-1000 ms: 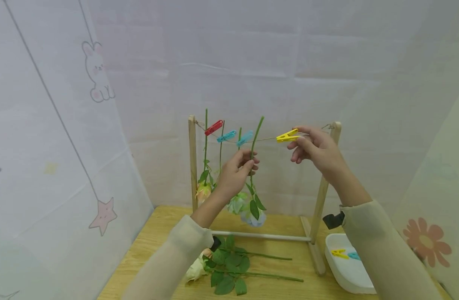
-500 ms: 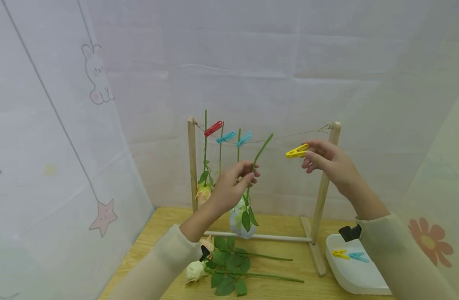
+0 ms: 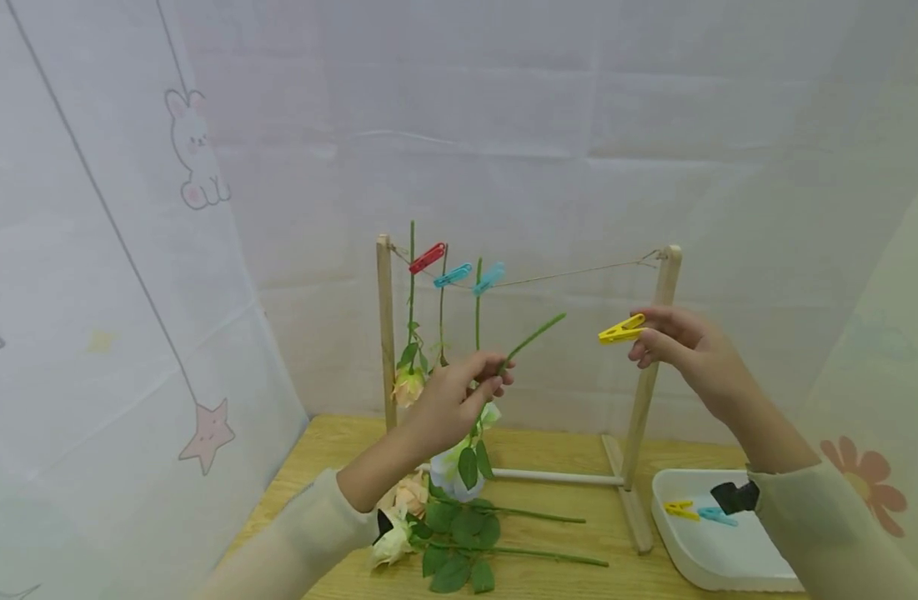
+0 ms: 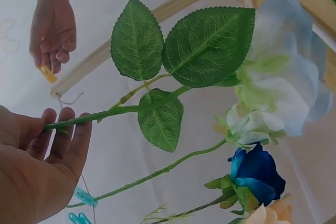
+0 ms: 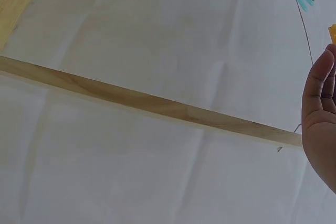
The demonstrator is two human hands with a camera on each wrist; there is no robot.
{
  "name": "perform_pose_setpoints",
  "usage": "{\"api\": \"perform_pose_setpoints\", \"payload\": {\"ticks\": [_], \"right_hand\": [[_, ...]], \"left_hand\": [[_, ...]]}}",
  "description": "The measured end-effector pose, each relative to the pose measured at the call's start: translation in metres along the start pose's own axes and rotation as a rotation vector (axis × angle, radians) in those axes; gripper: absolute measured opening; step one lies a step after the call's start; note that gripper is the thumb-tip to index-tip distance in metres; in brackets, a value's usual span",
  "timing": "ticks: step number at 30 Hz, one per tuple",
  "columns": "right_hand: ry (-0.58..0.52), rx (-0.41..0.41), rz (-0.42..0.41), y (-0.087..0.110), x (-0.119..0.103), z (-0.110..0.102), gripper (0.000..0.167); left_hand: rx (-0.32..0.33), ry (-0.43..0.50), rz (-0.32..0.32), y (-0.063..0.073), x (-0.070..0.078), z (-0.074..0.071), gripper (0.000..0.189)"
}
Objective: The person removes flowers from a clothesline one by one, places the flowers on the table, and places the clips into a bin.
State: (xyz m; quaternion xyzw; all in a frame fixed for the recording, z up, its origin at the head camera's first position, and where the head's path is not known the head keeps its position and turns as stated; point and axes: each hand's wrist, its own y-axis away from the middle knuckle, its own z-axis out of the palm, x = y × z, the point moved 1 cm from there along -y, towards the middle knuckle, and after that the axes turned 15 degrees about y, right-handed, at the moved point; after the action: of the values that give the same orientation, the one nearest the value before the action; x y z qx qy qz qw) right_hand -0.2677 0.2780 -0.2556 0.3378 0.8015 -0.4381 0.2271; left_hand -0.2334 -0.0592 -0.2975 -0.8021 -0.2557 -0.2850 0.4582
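Note:
My left hand (image 3: 451,400) pinches the green stem of a pale blue-white artificial flower (image 4: 283,66), its bloom hanging down and its bare stem end slanting up to the right. At the right, my right hand (image 3: 691,354) pinches a yellow clothespin (image 3: 620,330) between thumb and fingers, apart from the string. Above the left hand, a string (image 3: 571,273) runs between two wooden posts. A red clothespin (image 3: 427,258) and two blue clothespins (image 3: 453,275) hold hanging flowers on it, among them a peach one (image 3: 408,387) and a dark blue one (image 4: 257,174).
Two flowers with green leaves (image 3: 466,525) lie on the wooden table (image 3: 338,458) in front of the frame. To the right stands a white tray (image 3: 699,567) holding a yellow clothespin (image 3: 680,509) and a blue one (image 3: 718,517). The right post (image 3: 642,408) rises close behind my right hand.
Both hands have moved down from the string, the right also to the right with the yellow clothespin. The flower in my left hand has lowered, and its stem has tilted to the right.

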Motion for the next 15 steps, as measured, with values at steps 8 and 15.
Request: {"api": "perform_pose_setpoints", "payload": {"ticks": [8,15], "right_hand": [[0.009,0.003,0.015,0.017,0.013,-0.005,0.027],[0.066,-0.002,0.048,0.035,0.021,-0.012,0.029]], "left_hand": [[-0.070,-0.156,0.118,0.014,0.003,0.005,0.024],[-0.076,-0.267,0.188,0.026,0.005,0.010,0.024]]}}
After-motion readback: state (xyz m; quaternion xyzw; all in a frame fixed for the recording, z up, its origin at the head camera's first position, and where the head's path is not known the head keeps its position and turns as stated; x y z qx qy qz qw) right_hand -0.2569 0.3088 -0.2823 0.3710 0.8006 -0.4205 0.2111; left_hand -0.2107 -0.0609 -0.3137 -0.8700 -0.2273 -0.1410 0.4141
